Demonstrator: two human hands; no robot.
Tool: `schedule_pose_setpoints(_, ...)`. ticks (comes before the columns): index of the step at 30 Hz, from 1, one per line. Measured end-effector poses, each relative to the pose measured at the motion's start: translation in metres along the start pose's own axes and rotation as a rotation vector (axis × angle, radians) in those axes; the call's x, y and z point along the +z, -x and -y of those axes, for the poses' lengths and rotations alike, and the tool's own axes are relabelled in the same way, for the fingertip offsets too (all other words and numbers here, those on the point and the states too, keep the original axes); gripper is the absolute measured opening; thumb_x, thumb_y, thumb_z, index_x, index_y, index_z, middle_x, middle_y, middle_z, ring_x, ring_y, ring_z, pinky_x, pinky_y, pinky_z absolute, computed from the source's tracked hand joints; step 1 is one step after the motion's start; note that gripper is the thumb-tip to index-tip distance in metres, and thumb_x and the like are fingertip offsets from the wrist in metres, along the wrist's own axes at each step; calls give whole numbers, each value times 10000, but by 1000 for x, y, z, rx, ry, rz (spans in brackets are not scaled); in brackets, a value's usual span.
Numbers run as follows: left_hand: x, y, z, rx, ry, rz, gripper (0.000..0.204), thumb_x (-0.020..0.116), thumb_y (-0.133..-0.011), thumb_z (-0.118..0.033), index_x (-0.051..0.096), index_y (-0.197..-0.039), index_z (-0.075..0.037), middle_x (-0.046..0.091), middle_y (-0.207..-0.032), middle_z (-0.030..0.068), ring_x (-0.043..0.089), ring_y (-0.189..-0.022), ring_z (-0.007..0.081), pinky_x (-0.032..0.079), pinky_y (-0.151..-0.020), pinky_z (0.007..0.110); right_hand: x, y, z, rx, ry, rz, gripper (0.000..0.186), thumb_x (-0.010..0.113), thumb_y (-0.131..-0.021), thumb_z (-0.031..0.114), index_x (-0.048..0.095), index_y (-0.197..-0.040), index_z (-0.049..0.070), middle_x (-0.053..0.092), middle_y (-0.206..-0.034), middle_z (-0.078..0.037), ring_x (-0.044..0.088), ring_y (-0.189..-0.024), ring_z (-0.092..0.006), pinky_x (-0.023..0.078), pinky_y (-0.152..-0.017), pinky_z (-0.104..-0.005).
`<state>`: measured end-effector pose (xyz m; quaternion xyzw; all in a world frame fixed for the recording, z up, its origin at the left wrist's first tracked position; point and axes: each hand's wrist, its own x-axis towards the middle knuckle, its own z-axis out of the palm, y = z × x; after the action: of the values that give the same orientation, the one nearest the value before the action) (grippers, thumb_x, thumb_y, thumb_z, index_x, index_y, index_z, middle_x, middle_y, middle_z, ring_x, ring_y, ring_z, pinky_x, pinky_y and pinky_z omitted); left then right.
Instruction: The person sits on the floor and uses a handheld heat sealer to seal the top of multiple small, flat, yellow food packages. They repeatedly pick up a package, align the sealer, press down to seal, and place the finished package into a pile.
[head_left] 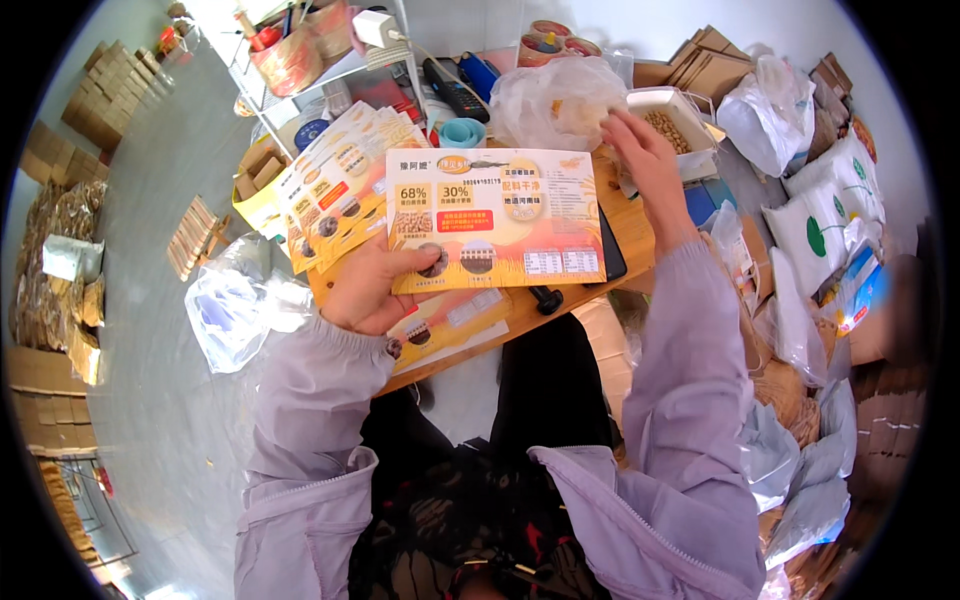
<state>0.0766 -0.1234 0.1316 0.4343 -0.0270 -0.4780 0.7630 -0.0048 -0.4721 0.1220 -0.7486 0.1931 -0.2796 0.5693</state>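
My left hand (370,285) grips a flat yellow-orange printed package (495,215) by its left side, thumb on its front. My right hand (645,160) is raised beyond the package's upper right corner, fingers slightly curled and apart, beside a crumpled translucent plastic bag (550,100). Several similar printed packages (320,190) lie fanned at the left of the wooden table (630,225); another (445,330) lies under the held one, near the front edge. A black flat device (612,255) is partly hidden under the held package, with a small black object (545,298) at the edge.
A white shelf (360,65) with tape rolls stands behind. A white tray of small tan pieces (670,133) sits right of the plastic bag. Stuffed white sacks (815,210) crowd the right. Cardboard stacks (100,90) and a white bag (225,320) are on the floor at left.
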Motion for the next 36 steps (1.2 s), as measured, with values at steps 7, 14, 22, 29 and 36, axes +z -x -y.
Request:
schedule_pose_setpoints(7,-4,62,29,42,56,-111,505,633,-929,5,469,-1401,-70,642,-1285,117,673,-1122,253,624,-859,417,25,149,37,438,-725,292,451,468,-1077,317,587,-1305,-53,696,-1195,-134,678,-1064,-180,528,-961,-323)
schedule_pose_setpoints(14,-14,96,45,84,222,-100,486,457,-1069,-408,424,-1449,-108,581,-1389,118,616,-1232,266,569,-971,430,44,196,37,417,-764,195,290,549,-1051,213,657,-1173,-27,719,-1048,-88,688,-897,-119,552,-802,-254)
schedule_pose_setpoints(22,-39,106,67,136,412,-48,515,464,-1062,-419,431,-1458,-92,554,-1429,123,572,-1283,284,506,-1051,446,62,209,33,428,-803,183,273,544,-1048,189,646,-1154,-41,715,-1041,-98,683,-893,-129,548,-806,-265)
schedule_pose_setpoints(29,-54,107,74,127,497,-15,512,464,-1064,-407,430,-1462,-87,541,-1442,131,547,-1308,292,473,-1083,455,74,212,34,381,-724,217,313,534,-1053,198,632,-1199,-61,711,-1095,-108,684,-944,-135,542,-843,-274)
schedule_pose_setpoints(36,-64,110,75,161,471,-35,482,459,-1073,-354,427,-1460,-69,548,-1429,126,565,-1288,280,497,-1061,445,82,211,28,366,-686,222,314,536,-1056,210,638,-1191,-55,709,-1095,-102,678,-953,-130,536,-854,-263)
